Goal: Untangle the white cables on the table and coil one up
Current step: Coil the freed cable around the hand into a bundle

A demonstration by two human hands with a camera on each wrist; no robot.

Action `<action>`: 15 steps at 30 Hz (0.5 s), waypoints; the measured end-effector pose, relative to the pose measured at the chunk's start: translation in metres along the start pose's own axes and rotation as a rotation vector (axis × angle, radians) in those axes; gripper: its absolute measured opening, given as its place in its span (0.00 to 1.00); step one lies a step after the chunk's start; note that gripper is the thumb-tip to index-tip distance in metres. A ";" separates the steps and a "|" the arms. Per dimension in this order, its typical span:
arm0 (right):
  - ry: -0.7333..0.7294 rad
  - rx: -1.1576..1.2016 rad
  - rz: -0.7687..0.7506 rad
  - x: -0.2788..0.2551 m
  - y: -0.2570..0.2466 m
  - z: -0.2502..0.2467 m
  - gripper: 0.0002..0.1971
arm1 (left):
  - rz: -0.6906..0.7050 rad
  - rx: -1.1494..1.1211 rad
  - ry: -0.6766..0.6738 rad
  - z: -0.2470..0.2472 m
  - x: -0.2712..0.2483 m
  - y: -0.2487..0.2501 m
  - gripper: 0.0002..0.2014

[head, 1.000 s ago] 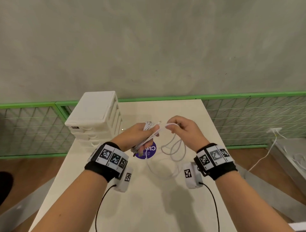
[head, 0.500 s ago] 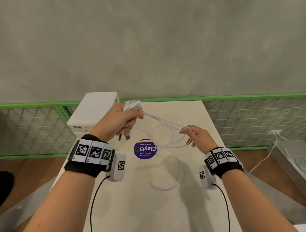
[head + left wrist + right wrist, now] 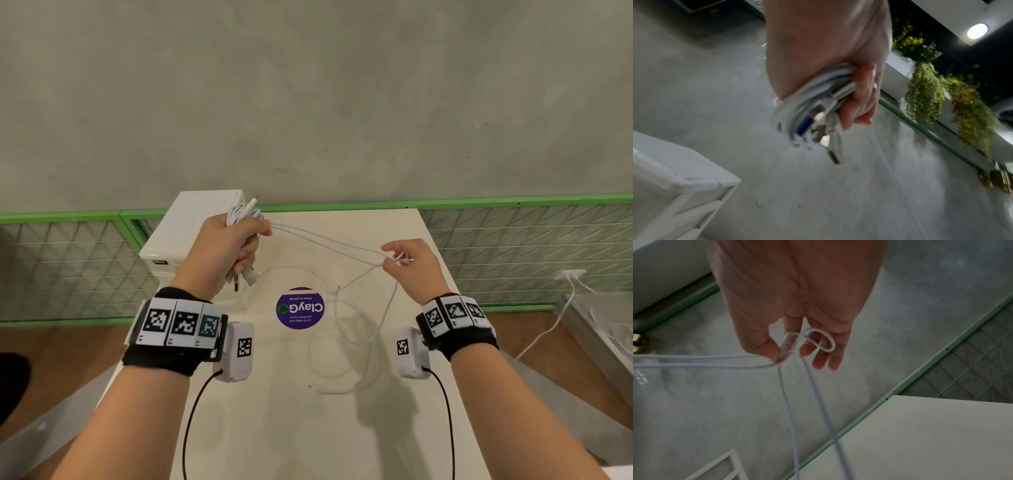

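Observation:
My left hand (image 3: 236, 246) is raised at the table's far left and grips a bundle of white cables (image 3: 241, 214); metal plugs (image 3: 824, 129) stick out below the fist (image 3: 838, 73). Two white strands (image 3: 325, 243) run taut from it to my right hand (image 3: 400, 260), which pinches a small bend of cable (image 3: 818, 340) between thumb and fingers. From that pinch more cable hangs down in loose loops (image 3: 356, 329) onto the table (image 3: 274, 428), ending in a plug (image 3: 313, 387) near the middle.
A white drawer unit (image 3: 191, 233) stands at the table's far left, just behind my left hand. A round purple sticker (image 3: 300, 308) marks the tabletop. A green-framed mesh fence (image 3: 513, 246) runs behind the table under a grey wall. Another white cable (image 3: 548, 329) trails on the floor at right.
My hands have drawn apart: the left rose and went back-left with the bundle, the right moved right. The strands between them have pulled out straight, and more cable has lifted off the table.

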State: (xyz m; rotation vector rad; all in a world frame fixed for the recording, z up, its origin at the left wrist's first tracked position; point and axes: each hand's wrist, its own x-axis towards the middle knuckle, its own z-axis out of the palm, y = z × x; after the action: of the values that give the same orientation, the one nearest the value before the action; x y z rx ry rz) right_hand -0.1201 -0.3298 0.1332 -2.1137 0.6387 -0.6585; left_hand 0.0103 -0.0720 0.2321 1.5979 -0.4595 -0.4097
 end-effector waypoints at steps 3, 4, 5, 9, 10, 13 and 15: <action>0.084 -0.168 0.045 0.006 -0.001 0.006 0.04 | 0.024 -0.027 -0.005 0.007 -0.005 0.002 0.10; 0.093 -0.221 0.089 0.008 -0.003 0.006 0.03 | 0.030 -0.034 -0.008 0.010 -0.007 0.003 0.10; 0.094 -0.266 0.135 0.010 -0.007 0.006 0.04 | 0.036 -0.038 -0.012 0.013 -0.009 0.005 0.10; 0.054 -0.432 0.224 0.019 -0.018 -0.002 0.07 | 0.060 0.027 -0.047 0.022 -0.018 0.011 0.09; 0.044 -0.421 0.226 0.020 -0.018 -0.004 0.08 | 0.057 0.081 -0.057 0.024 -0.019 0.011 0.09; 0.080 -0.227 0.243 0.023 -0.016 -0.010 0.08 | 0.027 0.280 -0.024 0.029 -0.017 0.004 0.08; 0.110 0.190 0.322 0.025 -0.020 -0.013 0.08 | -0.008 0.389 0.059 0.027 -0.010 -0.005 0.10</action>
State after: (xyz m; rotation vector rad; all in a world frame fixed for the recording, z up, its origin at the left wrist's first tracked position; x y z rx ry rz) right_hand -0.1057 -0.3415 0.1623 -1.7588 0.9170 -0.6288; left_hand -0.0119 -0.0895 0.2251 1.9824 -0.5098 -0.2890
